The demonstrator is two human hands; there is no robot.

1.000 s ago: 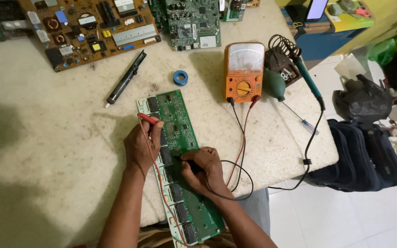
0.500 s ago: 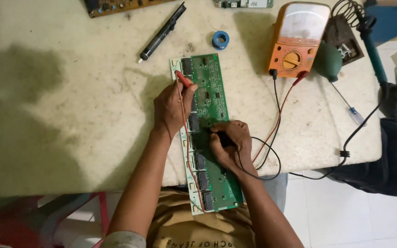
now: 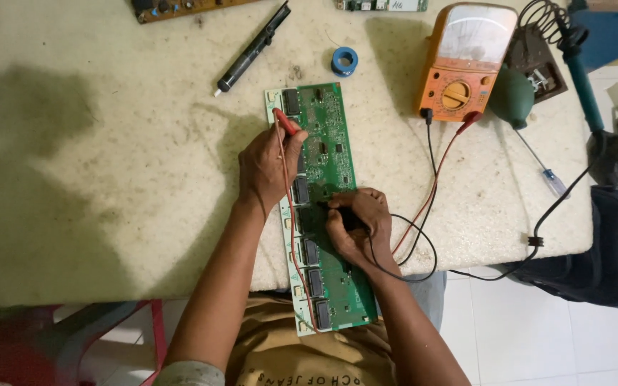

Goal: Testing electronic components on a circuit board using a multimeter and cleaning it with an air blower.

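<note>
right hand (image 3: pixel 355 225): pinching the black probe, tip moved onto mid-board
left hand (image 3: pixel 270 168): same spot, pinching thin red probe (image 3: pixel 285 122) at 11 o'clock
long green circuit board (image 3: pixel 321 204): overhangs the table's near edge
orange analog multimeter (image 3: pixel 464 61): 1 o'clock, leads plugged in

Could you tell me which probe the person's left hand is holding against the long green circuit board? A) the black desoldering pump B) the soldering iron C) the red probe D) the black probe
C: the left hand pinches the red probe with its tip near the far end of the green circuit board, while the right hand grips the black probe.
</note>
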